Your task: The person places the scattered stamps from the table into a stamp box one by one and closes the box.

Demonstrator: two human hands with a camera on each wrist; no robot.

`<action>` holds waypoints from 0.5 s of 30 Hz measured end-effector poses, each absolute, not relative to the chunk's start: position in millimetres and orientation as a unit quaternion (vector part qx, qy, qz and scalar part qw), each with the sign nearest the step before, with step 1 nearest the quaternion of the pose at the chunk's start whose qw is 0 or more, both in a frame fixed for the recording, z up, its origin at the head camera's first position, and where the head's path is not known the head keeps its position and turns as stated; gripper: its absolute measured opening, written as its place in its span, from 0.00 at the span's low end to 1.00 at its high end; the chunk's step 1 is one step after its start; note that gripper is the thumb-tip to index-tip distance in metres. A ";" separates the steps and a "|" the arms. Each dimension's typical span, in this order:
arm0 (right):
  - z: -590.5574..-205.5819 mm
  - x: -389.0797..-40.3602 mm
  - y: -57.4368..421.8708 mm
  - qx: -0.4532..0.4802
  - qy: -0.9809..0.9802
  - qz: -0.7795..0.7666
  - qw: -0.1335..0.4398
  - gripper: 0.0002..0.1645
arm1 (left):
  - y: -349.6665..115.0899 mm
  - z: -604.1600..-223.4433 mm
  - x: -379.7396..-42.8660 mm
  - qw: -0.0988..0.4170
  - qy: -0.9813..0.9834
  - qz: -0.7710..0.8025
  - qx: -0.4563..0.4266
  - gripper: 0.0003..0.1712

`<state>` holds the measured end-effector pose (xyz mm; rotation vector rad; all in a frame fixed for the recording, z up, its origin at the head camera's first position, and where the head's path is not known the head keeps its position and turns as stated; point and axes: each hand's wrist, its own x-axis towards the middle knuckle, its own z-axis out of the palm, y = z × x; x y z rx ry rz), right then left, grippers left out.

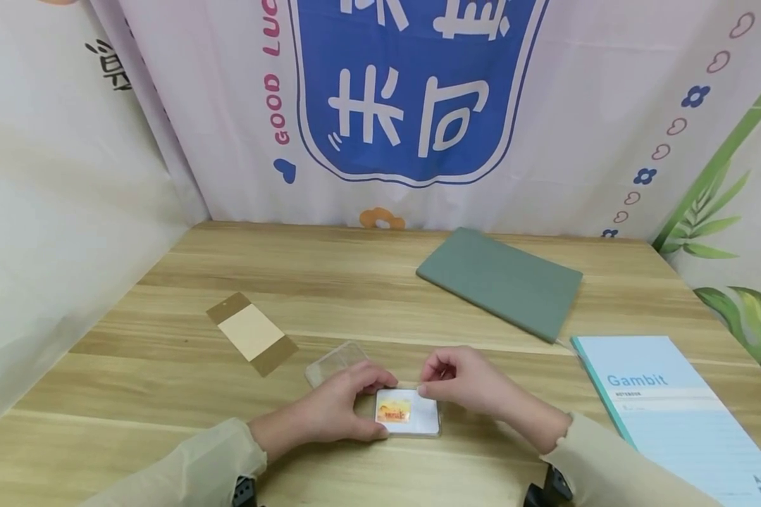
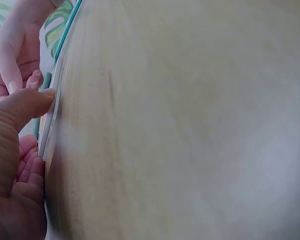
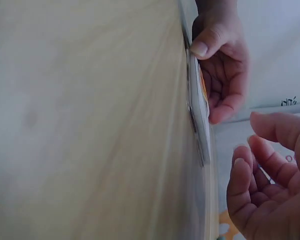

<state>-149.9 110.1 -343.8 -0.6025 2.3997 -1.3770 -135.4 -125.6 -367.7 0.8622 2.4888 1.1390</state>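
Note:
My left hand [image 1: 336, 405] grips the left side of a flat white card pack [image 1: 426, 417] in a clear plastic case, thumb at the near corner and fingers at the far one. An orange and yellow picture [image 1: 393, 412] shows on the pack's top left half. In the left wrist view, the thumb [image 2: 37, 102] presses against the case's thin edge. Over the far right corner hovers my right hand [image 1: 466, 380]. The right wrist view shows its thumb [image 3: 277, 127] and curled fingers apart, with nothing between them. Behind the left hand lies a clear plastic lid [image 1: 330, 365], partly hidden.
A brown and cream card sleeve [image 1: 251, 332] lies at left on the wooden table [image 1: 165, 422]. Toward the back right is a dark green notebook [image 1: 501, 282]. At the right edge rests a light blue Gambit notebook [image 1: 678, 422]. Printed curtains surround the table.

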 end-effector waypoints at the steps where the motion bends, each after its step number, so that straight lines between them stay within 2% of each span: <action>1: -343.2 -149.3 113.0 -0.210 0.836 -0.484 0.153 0.08 | -125.3 -367.7 -135.4 0.136 0.859 0.393 0.298 0.30; 9: -337.9 -145.9 139.3 -0.207 0.829 -0.494 0.158 0.14 | -123.9 -368.2 -136.1 0.141 0.860 0.392 0.295 0.30; 15: -337.8 -143.9 159.9 -0.207 0.841 -0.475 0.158 0.15 | -124.5 -367.9 -135.9 0.134 0.863 0.385 0.299 0.29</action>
